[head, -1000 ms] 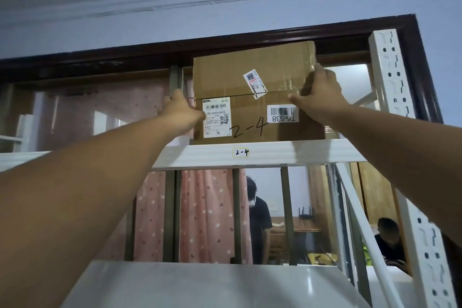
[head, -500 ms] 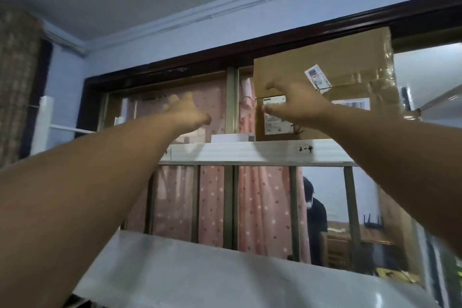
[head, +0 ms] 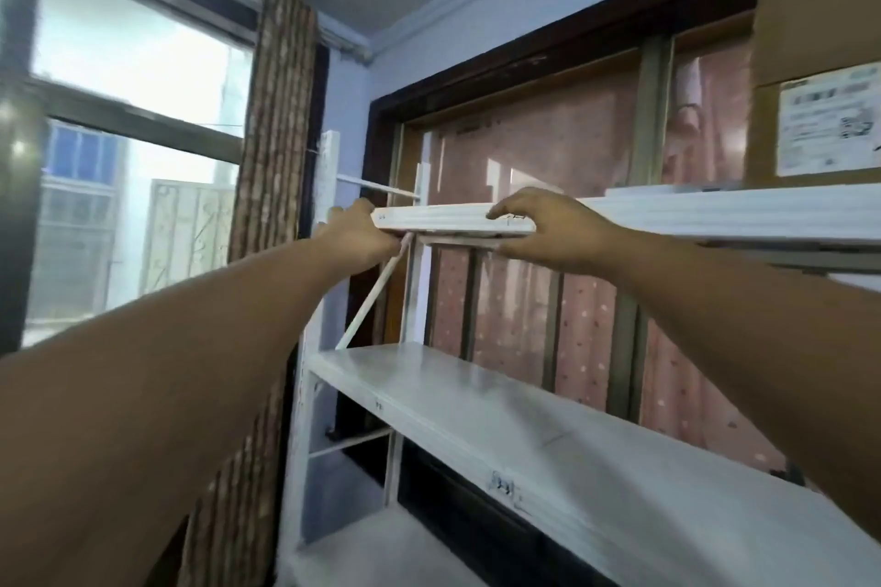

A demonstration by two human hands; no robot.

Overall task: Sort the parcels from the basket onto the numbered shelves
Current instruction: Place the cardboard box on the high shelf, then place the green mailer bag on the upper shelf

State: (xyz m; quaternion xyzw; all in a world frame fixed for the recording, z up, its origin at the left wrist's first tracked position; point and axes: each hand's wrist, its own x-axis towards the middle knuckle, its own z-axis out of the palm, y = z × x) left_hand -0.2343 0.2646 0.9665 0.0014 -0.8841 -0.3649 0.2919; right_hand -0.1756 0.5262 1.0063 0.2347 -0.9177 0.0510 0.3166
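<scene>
A flat white parcel (head: 453, 220) lies at the left end of the top shelf (head: 724, 215), sticking out past the shelf's front edge. My left hand (head: 358, 235) grips its left end. My right hand (head: 548, 231) holds its right part, fingers on top and thumb beneath. A brown cardboard parcel (head: 810, 14) with a white label stands on the same shelf at the far right, clear of both hands. The basket is out of view.
A wide white shelf (head: 524, 410) with a small number tag on its front edge runs below my arms. The rack's white upright (head: 329, 167) stands at the left. Behind it are a brown curtain (head: 276, 133), a window (head: 133, 148) and a pink dotted curtain (head: 586, 324).
Both hands let go of the cardboard parcel on the top shelf and moved left. The view swung left with them, and both hands now hold the flat white parcel.
</scene>
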